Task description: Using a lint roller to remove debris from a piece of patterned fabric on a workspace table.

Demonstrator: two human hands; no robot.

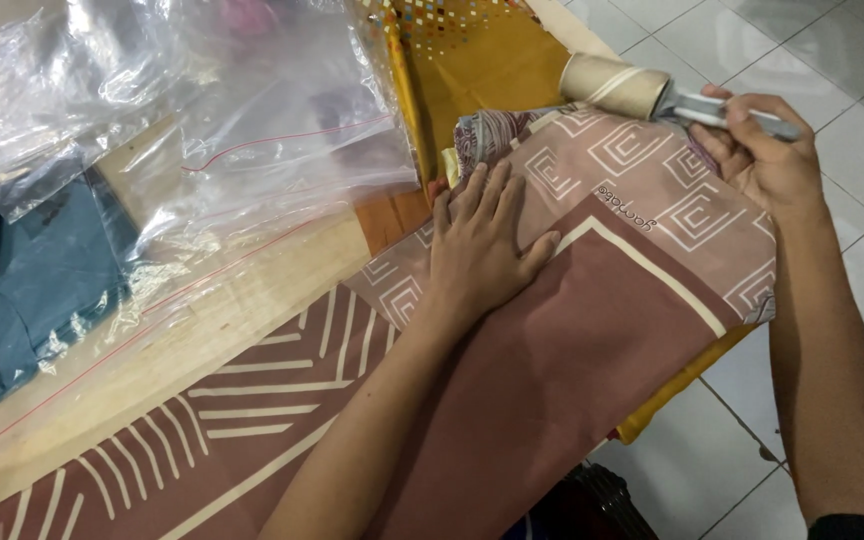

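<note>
The left hand lies flat, fingers spread and grip released, pressing on the brown patterned cloth near the right edge of the surface; the right hand has its grip clenched on the grey handle of a lint roller, whose beige roll rests on the far edge of that cloth; the cloth is spread smooth and flat under the palm, and the roller sits at its far border, so most of the brown field toward the near edge looks not yet rolled, as far as one can judge. A mustard cloth with a dotted pattern lies beyond it; clear plastic bags cover the far left corner, one holding a teal garment; the surface is pale wood; the floor to the right is light grey tile.
</note>
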